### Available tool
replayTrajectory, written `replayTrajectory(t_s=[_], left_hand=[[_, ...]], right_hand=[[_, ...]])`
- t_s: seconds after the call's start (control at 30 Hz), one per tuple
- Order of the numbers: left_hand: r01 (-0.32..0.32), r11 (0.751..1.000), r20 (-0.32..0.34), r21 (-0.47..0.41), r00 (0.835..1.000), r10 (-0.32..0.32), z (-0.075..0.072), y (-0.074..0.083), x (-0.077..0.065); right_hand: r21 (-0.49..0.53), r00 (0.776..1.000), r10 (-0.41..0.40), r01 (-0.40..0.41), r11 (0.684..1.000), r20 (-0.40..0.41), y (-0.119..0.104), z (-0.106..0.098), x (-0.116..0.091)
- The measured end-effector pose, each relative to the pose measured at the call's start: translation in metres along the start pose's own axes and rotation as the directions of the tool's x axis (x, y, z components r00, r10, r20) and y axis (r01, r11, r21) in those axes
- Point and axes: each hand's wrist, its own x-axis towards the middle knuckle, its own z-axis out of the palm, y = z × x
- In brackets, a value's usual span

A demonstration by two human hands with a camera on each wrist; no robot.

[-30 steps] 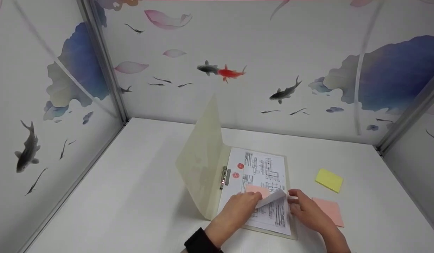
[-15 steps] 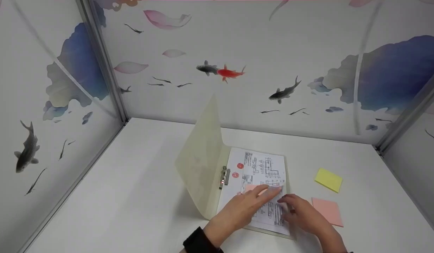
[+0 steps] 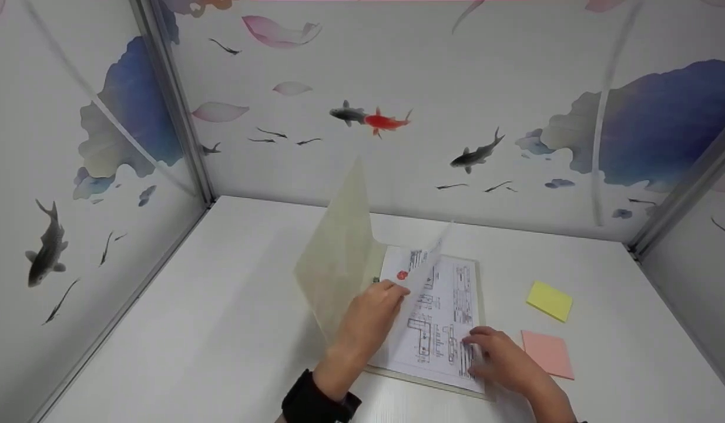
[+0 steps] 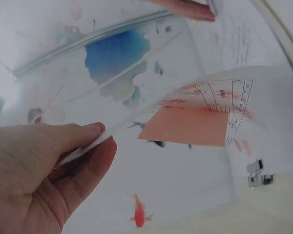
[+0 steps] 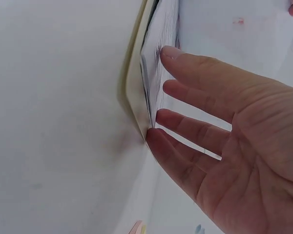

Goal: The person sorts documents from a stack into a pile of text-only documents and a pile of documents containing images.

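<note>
My left hand (image 3: 362, 317) pinches the edge of a printed sheet (image 3: 420, 276) between thumb and fingers, holding it raised and curved toward the folder's spine. In the left wrist view a pink sticky note (image 4: 188, 126) is on that sheet, beside red stamp marks. Under it lie more sheets with line drawings (image 3: 445, 358) in a pale yellow-green folder (image 3: 339, 258), its cover standing up on the left. The folder's metal clip (image 4: 259, 174) shows past the sheet. My right hand (image 3: 512, 364) has its fingers loosely extended, fingertips at the right edge of the stack.
A yellow sticky-note pad (image 3: 549, 301) and a pink sticky-note pad (image 3: 547, 352) lie on the white table (image 3: 221, 329) to the right of the folder. White walls with painted fish (image 3: 386, 121) enclose the table at the back and sides.
My left hand has swung left toward the spine, taking the sheet up and over, so the drawing beneath shows. My right hand came in to the stack's edge and stays there.
</note>
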Motion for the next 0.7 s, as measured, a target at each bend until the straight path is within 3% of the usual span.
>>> replayTrajectory(t_s=[0.17,0.3,0.57,0.7], left_hand=[[0.072,0.997,-0.116,-0.007,0.991,-0.072,-0.031,-0.018,0.001],[0.139,0.99,-0.153,0.008,0.979,-0.136,-0.052,-0.031,-0.002],[0.299,0.951,-0.127,0.08,0.949,-0.287,-0.064,-0.053,-0.009],[0.375,0.916,-0.083,0.141,0.927,-0.366,-0.064,-0.063,-0.012]], right_hand=[[-0.016,1.0,-0.004,0.004,1.0,0.001,-0.002,0.002,-0.001],[-0.021,1.0,0.002,-0.002,1.0,0.004,-0.003,0.002,-0.002],[-0.017,1.0,0.012,-0.012,1.0,0.006,-0.003,0.003,0.0],[-0.018,1.0,0.021,-0.021,1.0,0.011,-0.003,0.002,-0.001]])
